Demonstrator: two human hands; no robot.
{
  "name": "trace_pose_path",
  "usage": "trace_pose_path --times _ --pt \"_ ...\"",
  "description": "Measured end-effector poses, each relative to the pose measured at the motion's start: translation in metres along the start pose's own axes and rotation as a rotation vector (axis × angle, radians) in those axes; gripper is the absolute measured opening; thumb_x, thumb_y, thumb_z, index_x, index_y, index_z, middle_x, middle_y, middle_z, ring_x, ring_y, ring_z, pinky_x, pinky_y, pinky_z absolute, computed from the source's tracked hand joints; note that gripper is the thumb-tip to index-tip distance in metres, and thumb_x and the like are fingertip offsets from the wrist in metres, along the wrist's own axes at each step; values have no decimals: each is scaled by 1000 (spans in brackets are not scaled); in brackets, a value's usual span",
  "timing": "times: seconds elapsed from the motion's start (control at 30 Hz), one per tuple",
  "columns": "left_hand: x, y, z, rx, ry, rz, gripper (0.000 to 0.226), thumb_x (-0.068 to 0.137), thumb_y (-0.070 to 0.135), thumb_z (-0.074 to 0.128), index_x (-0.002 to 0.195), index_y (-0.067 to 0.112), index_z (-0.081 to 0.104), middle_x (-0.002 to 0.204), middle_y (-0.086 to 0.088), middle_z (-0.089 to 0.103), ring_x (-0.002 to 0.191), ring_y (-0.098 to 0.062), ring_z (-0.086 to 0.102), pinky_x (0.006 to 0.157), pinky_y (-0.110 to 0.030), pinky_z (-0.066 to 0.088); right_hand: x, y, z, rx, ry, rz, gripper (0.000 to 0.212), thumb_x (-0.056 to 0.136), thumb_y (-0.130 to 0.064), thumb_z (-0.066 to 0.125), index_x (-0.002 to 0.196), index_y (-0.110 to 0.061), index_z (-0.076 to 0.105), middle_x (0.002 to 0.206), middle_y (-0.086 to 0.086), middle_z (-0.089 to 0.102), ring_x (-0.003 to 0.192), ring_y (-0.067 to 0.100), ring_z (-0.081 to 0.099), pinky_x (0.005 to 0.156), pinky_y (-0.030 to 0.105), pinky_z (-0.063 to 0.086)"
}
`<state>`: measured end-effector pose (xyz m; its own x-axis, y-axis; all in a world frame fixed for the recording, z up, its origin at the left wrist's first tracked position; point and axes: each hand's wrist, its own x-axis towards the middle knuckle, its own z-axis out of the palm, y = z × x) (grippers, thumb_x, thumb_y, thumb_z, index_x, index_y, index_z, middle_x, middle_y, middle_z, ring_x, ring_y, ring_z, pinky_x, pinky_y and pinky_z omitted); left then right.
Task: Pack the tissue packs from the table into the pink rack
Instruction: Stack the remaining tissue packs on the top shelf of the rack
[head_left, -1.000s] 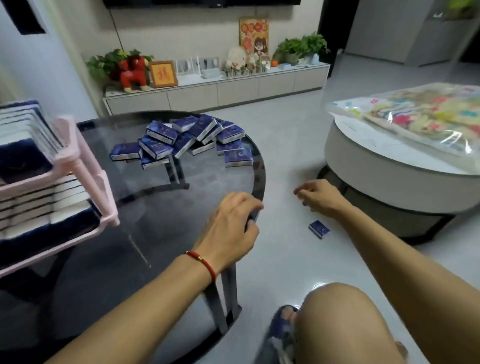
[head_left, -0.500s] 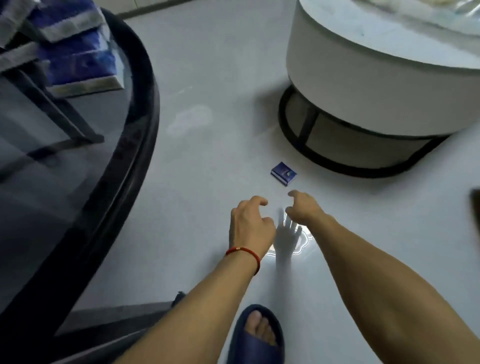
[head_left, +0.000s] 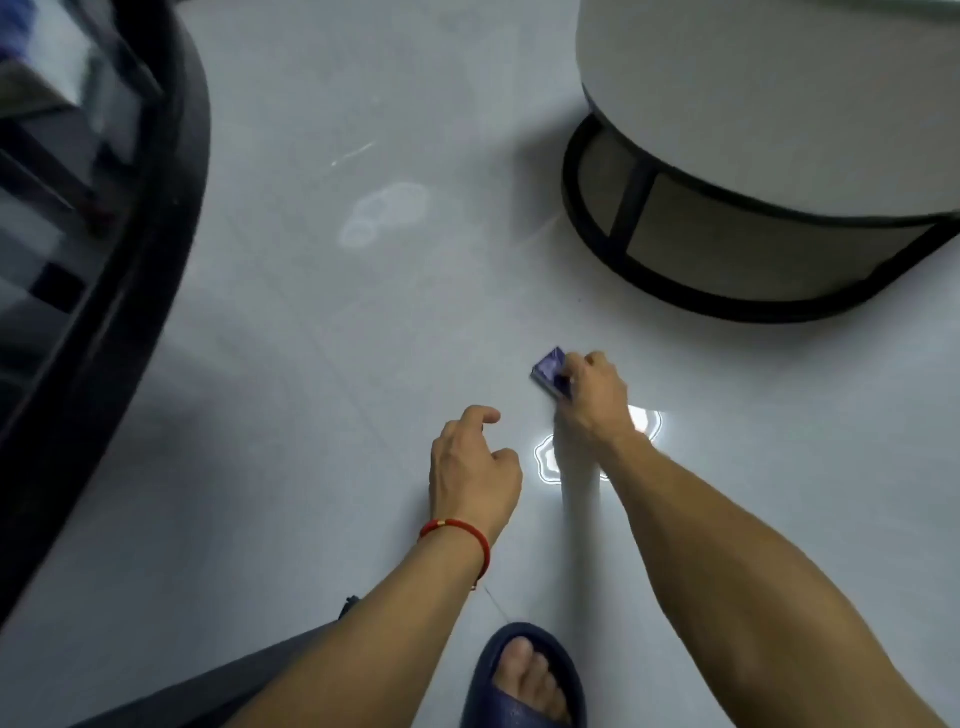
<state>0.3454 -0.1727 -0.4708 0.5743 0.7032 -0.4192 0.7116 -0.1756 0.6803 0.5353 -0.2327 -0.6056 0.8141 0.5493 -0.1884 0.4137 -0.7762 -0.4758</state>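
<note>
The right hand (head_left: 592, 397) covers the near end of the blue tissue pack (head_left: 549, 370); its print is too blurred to read. The fingertips are hidden beneath the hand. Left of the pack, the glass table (head_left: 171, 218) is cut by the frame edge, its contents smeared. The slipper (head_left: 519, 680) is cropped below.

On the grey floor (head_left: 311, 364), the right hand (head_left: 597, 400) gripped a blue tissue pack (head_left: 549, 371) near the round white stool (head_left: 779, 156). The left hand (head_left: 472, 467) hovered just beside it, fingers loosely curled, holding nothing
</note>
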Motion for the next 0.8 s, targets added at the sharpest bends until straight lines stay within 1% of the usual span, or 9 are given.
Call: trace_pose_path --times 0.1,0.17,0.23,0.4,0.5,0.57,0.63,0.7,0.8 --pt "-22 11 -18 3 -6 22 45 96 6 53 138 23 54 141 -2 52 128 -21 51 99 -28 45 -53 -25 -26 524 -104 225 12 87 -24 62 96 -19 69 95 6 67 85 26 64 69 34 55" --pt "-40 23 -35 -12 9 49 46 97 7 54 140 24 51 143 -1 50 129 -21 50 103 -30 46 -79 -48 -59 835 -215 311 22 92 -26 53 93 -11 70 88 11 71 79 28 65 69 37 57" --pt "-59 37 -54 -24 30 99 46 98 10 57 141 25 48 143 -1 47 132 -21 48 101 -28 44 -99 -74 -102 966 -365 250 31 95 -26 49 98 -2 69 85 18 71 72 28 62 67 37 50" --pt "-121 66 -112 -89 46 290 69 98 30 65 156 29 28 144 4 39 128 -16 47 92 -16 41 -138 -147 -211 858 -562 -116 27 98 -16 50 86 6 61 75 20 40 61 20 38 58 30 36" --pt "-160 81 -162 -170 133 354 61 98 34 64 151 34 35 137 7 45 114 -10 54 73 -3 37 -164 -198 -268 665 -668 -333 34 102 -15 50 75 2 61 70 17 42 60 19 34 58 31 32" --pt "-181 85 -199 -236 190 413 47 92 32 69 132 38 47 125 8 56 104 -12 62 71 -8 47 -182 -234 -298 523 -677 -457 35 103 -16 51 75 1 65 68 15 49 60 18 39 57 28 35" --pt "-198 81 -236 -259 225 434 39 86 29 74 116 40 52 111 8 65 92 -15 68 73 -24 59 -196 -272 -313 415 -674 -560 34 104 -18 53 83 5 67 72 15 57 62 18 46 57 25 40" --pt "-208 68 -272 -239 281 396 33 82 22 78 107 34 59 99 6 70 84 -15 70 73 -31 61 -201 -311 -310 338 -604 -633 29 102 -22 57 94 0 73 80 12 69 67 21 58 60 27 48" --pt "-216 36 -321 -392 367 291 28 81 4 80 97 20 64 93 -4 71 76 -17 68 70 -33 64 -176 -363 -276 143 -145 -712 22 93 -28 65 107 -12 73 103 7 75 94 25 69 79 36 54"
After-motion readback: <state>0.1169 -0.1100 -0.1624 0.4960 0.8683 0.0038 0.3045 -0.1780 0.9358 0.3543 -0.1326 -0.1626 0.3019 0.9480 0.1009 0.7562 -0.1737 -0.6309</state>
